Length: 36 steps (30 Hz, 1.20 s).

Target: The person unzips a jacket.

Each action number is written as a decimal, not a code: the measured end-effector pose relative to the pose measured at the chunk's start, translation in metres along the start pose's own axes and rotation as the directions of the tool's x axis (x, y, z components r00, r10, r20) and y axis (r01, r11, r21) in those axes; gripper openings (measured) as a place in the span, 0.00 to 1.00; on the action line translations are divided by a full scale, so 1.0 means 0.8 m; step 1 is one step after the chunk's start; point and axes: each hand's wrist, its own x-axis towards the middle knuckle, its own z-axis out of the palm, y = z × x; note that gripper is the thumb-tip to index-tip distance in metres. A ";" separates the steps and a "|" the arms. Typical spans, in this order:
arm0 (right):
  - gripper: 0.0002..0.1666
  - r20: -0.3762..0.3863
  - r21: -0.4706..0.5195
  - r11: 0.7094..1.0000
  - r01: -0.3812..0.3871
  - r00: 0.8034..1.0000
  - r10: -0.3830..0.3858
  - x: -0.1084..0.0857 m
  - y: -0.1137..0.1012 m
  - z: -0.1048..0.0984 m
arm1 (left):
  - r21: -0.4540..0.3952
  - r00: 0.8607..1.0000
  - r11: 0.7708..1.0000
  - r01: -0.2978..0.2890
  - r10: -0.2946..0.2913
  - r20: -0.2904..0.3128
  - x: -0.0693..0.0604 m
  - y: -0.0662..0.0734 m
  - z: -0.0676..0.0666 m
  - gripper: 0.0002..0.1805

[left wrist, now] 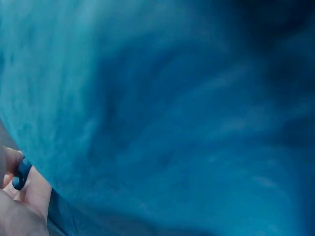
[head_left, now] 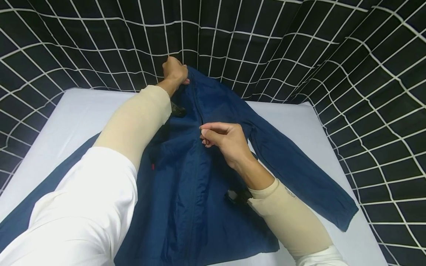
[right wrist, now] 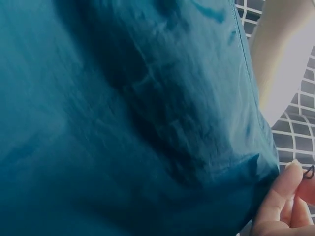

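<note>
A dark blue jacket (head_left: 239,225) lies front up, its sleeves spread to both sides. My left hand (head_left: 175,70) grips its collar edge at the top and pulls it taut. Midway down the front, my right hand (head_left: 224,140) pinches the zipper pull between thumb and forefinger. Above that hand the zipper (head_left: 197,101) runs as a dark line toward the collar. The right wrist view shows a small dark loop (right wrist: 308,173) at the fingertips. Blue cloth fills most of the left wrist view, with part of a hand (left wrist: 29,206) at lower left.
Under the jacket is a white table (head_left: 293,122). Black cloth with a white grid (head_left: 266,48) hangs around its back and sides. The right sleeve in view (head_left: 299,166) stretches toward the table's right edge. A small red tag (head_left: 153,166) shows on the jacket.
</note>
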 end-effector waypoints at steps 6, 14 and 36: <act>0.09 0.016 0.009 1.000 -0.004 1.000 0.004 -0.009 -0.005 0.000 | -0.008 1.000 1.000 -0.007 0.007 -0.003 0.002 -0.002 -0.004 0.11; 0.09 0.041 0.004 1.000 0.000 0.999 0.000 -0.021 -0.012 -0.003 | -0.011 0.999 0.999 -0.030 0.030 -0.017 0.005 -0.010 -0.005 0.11; 0.08 0.084 0.023 1.000 0.014 0.996 -0.015 -0.047 -0.017 -0.002 | -0.001 0.999 1.000 -0.026 0.025 -0.045 0.009 -0.021 -0.011 0.12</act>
